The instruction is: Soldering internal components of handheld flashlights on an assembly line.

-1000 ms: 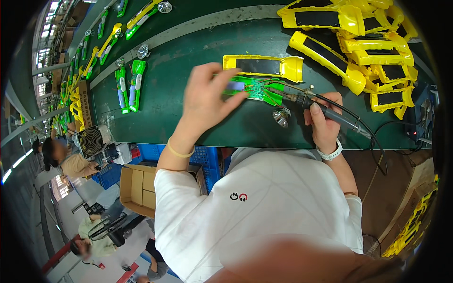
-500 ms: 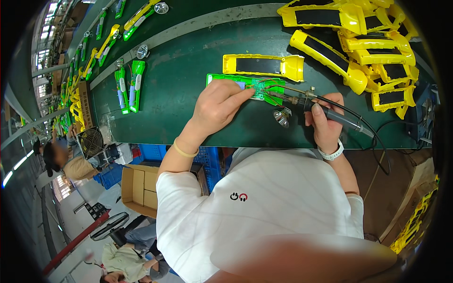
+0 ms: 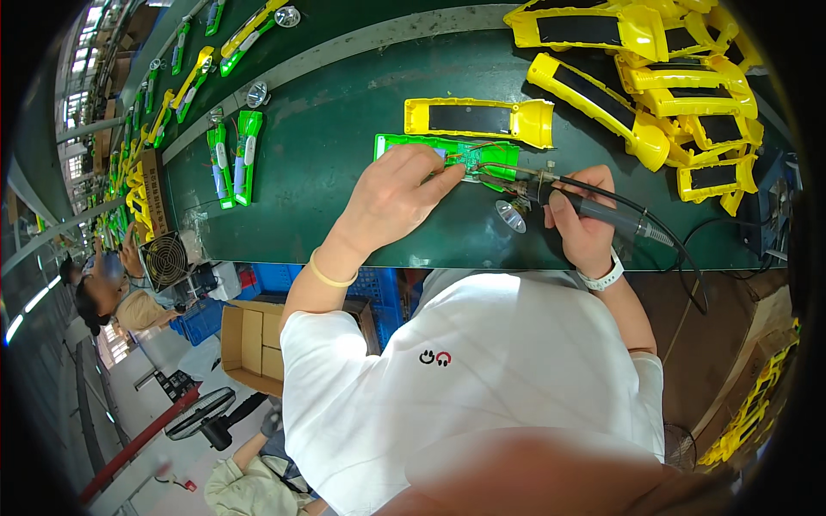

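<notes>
My right hand [image 3: 585, 230] grips a soldering iron [image 3: 598, 211] by its dark handle, with a thin tube and cable running along it. The iron's tip reaches the small green circuit board [image 3: 470, 156] inside a green flashlight housing [image 3: 502, 151]. Over the housing's left part, my left hand [image 3: 397, 193] has thumb and forefinger pinched at the board's left edge, beside thin wires. What sits between those fingertips is too small to make out. A round silver reflector [image 3: 510, 218] lies just below the housing, near the iron. Directly behind is a yellow shell [image 3: 469, 119] with a dark panel.
Yellow shells [image 3: 688, 95] are heaped at the back right. Two green housings [image 3: 247, 159] lie on the left of the green table [image 3: 327, 112]; more line a strip beyond the metal rail [image 3: 361, 45]. A dark box [image 3: 757, 225] with cables stands right. Co-workers [image 3: 107, 292] are at left.
My right hand and the soldering iron have shifted slightly left, toward the board. My left hand stays pinched at nearly the same spot. A co-worker at lower left has moved.
</notes>
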Demonstrator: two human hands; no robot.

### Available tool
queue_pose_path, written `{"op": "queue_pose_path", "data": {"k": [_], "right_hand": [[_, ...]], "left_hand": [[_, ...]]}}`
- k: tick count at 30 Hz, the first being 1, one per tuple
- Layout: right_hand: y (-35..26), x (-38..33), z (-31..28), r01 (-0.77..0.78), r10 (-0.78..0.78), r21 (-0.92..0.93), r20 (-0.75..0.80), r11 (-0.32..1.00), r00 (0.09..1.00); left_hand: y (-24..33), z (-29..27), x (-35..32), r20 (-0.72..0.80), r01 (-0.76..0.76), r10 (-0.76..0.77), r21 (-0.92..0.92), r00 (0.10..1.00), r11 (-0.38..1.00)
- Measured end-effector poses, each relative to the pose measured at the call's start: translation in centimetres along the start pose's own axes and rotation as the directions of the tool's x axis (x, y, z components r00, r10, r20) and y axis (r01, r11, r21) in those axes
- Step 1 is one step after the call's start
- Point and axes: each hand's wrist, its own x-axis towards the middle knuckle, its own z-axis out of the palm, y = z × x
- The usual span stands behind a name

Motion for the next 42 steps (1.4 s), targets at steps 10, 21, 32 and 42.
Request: {"op": "queue_pose_path", "data": {"k": [10, 21, 32, 42], "right_hand": [[-1.2, -0.2, -0.4, 0.033, -0.007, 0.155, -0.168, 0.987, 0.986], [-1.1, -0.2, -2.5, 0.229, -0.148, 0.239, -0.315, 0.944, 0.937], [-1.7, 0.2, -3.2, 0.206, -0.114, 0.199, -0.394, 0.958, 0.912], [-1.5, 0.2, -3.3, 0.174, -0.091, 0.196, -0.372, 0.965, 0.924]], "left_hand": [[0.0, 0.0, -0.1, 0.014, 0.011, -0.011, -0.016, 1.000, 1.000], [1.3, 2.6, 4.8, 0.020, 0.294, -0.293, -0.101, 0.956, 0.950], [0.5, 2.4, 4.1, 0.142, 0.400, -0.381, -0.480, 0.914, 0.781], [1.1, 4.7, 5.3, -0.148, 0.226, -0.321, -0.446, 0.936, 0.866]]}}
